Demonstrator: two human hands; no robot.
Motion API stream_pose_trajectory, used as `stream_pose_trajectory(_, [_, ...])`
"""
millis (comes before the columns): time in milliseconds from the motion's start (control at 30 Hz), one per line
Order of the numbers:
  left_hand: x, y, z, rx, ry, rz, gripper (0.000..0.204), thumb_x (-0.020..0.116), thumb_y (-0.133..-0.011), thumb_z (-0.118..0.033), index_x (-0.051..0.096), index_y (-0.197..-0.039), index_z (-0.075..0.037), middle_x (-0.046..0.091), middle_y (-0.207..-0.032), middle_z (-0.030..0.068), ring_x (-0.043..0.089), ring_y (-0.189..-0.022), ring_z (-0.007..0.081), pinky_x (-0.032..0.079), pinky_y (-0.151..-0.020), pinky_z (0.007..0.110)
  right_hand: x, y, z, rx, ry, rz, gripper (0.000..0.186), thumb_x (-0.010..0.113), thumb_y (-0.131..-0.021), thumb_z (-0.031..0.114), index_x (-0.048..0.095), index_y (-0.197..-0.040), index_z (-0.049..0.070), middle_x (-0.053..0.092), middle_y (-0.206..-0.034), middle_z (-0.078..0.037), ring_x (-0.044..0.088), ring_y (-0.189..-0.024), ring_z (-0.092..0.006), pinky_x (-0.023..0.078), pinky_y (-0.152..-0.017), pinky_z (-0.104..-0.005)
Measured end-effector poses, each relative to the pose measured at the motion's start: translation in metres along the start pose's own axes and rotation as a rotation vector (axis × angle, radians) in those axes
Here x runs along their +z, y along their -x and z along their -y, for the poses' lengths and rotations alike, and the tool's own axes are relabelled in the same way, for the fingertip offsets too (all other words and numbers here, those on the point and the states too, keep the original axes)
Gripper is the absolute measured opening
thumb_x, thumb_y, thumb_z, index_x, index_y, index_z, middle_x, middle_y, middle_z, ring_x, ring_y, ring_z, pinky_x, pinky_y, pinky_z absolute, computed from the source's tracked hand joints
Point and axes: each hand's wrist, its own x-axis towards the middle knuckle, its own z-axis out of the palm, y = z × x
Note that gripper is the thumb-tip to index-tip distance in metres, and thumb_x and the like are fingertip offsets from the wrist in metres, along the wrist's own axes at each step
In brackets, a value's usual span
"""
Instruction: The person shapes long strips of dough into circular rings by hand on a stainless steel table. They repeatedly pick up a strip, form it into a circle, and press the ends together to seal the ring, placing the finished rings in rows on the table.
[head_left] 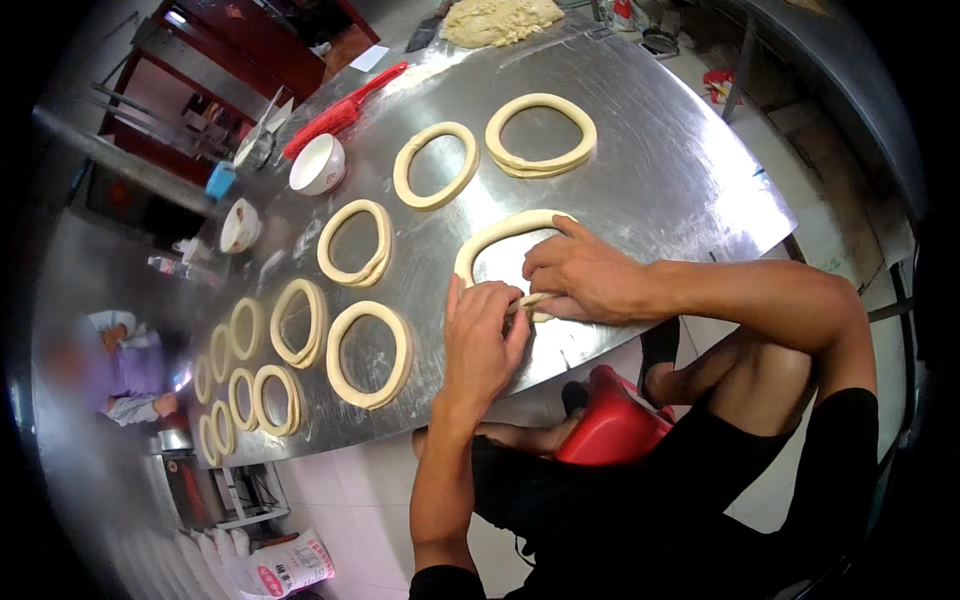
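Observation:
Close to the table's near edge lies a dough ring (505, 228), partly covered by both hands. My left hand (484, 325) pinches the ring's near side between thumb and fingers. Opposite it, my right hand (590, 272) is closed on the same ring, its fingers curled over the right part. Between the two hands a thin, flattened bit of dough (530, 301) shows. Beyond lie two more dough rings, a rounder one (437, 166) and a wider one (540, 136). To the left are a dough ring (369, 355) and several others on the metal table (640, 110).
A large dough lump (500, 20) sits at the far edge. Far left stand a red-handled brush (340, 115), a white bowl (318, 165) and another bowl (240, 226). Another person (130, 365) is beyond the left end. A red stool (615, 420) is below; flour sacks (280, 565) lie lower left.

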Motion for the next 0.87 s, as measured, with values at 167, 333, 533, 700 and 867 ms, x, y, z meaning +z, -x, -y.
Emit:
stream_pose_trajectory(167, [-0.005,-0.002,0.001,-0.006,-0.003,0.056,0.024,0.08,-0.088,-0.011,0.07,-0.11,-0.007,0.074,-0.108,0.0102,0.069,-0.107,0.0336,0.033,-0.123,0.062,-0.004,-0.001,-0.002,0.047,0.034,-0.002,0.029,0.069,-0.099,0.033,0.077,-0.112,0.008,0.069,-0.127,-0.011,0.062,-0.129,-0.029,0.024,-0.126,-0.0651])
stream_pose_trajectory(333, [-0.004,-0.007,0.001,0.029,0.037,0.06,0.027,0.081,-0.087,-0.008,0.071,-0.111,-0.006,0.074,-0.108,0.0101,0.069,-0.106,0.0337,0.035,-0.123,0.06,-0.009,-0.001,-0.005,-0.002,0.08,0.007,0.031,0.071,-0.097,0.034,0.077,-0.113,0.008,0.069,-0.126,-0.012,0.061,-0.13,-0.0301,0.024,-0.127,-0.0658])
stream_pose_trajectory(533, [0.0,-0.009,0.002,0.014,0.039,0.076,0.02,0.08,-0.088,-0.007,0.071,-0.106,-0.004,0.073,-0.105,0.0115,0.069,-0.103,0.0343,0.036,-0.122,0.058,-0.012,0.003,-0.005,-0.03,0.118,-0.08,0.03,0.07,-0.097,0.033,0.077,-0.112,0.008,0.069,-0.124,-0.013,0.062,-0.127,-0.0304,0.025,-0.127,-0.0654])
stream_pose_trajectory(700, [0.006,-0.012,0.007,0.028,0.055,0.061,0.015,0.079,-0.089,-0.007,0.073,-0.102,-0.004,0.072,-0.1,0.011,0.069,-0.098,0.0331,0.037,-0.122,0.058,-0.014,-0.001,-0.004,-0.041,0.062,-0.026,0.029,0.068,-0.098,0.032,0.077,-0.11,0.007,0.071,-0.12,-0.012,0.065,-0.121,-0.0321,0.027,-0.127,-0.0629])
stream_pose_trajectory(867, [0.008,-0.012,0.011,0.058,0.03,0.057,0.016,0.08,-0.088,-0.009,0.074,-0.103,-0.005,0.071,-0.1,0.0106,0.068,-0.103,0.033,0.037,-0.121,0.058,-0.017,-0.008,0.001,0.163,-0.064,0.044,0.031,0.068,-0.101,0.035,0.078,-0.108,0.007,0.072,-0.118,-0.013,0.066,-0.12,-0.0315,0.027,-0.126,-0.0644])
